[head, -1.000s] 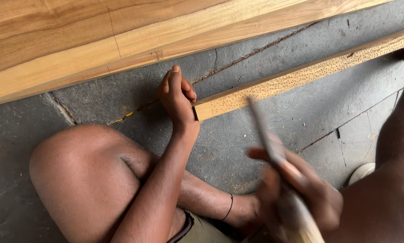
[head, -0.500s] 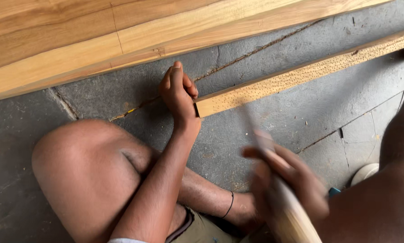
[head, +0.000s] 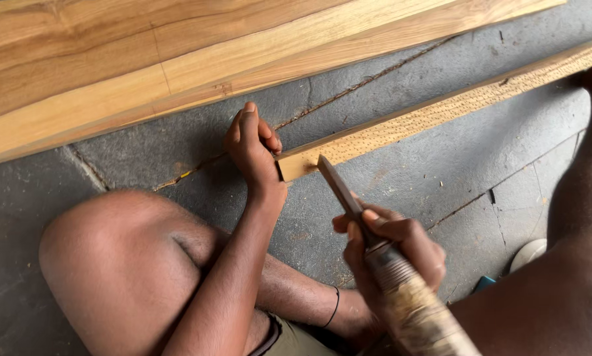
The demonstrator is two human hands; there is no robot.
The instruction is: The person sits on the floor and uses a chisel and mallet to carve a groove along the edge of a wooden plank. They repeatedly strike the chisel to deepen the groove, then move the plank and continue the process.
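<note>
My left hand [head: 253,148] grips the near end of a long narrow wooden strip [head: 441,109] that lies on the grey stone floor and runs up to the right. My right hand [head: 391,247] is closed around a chisel-like tool [head: 339,184] with a dark metal blade and a thick wrapped handle [head: 414,306]. The blade tip rests against the strip's side, just right of my left hand. My bent left knee [head: 118,264] fills the lower left.
Wide pale wooden planks [head: 177,59] lie across the top of the view. The floor [head: 454,178] is cracked grey slabs. A white object [head: 530,254] and a small blue one [head: 484,283] sit at the lower right beside my right leg.
My right hand has swung the tool down and forward, from raised and blurred to its tip touching the strip. My left hand has stayed on the strip's end.
</note>
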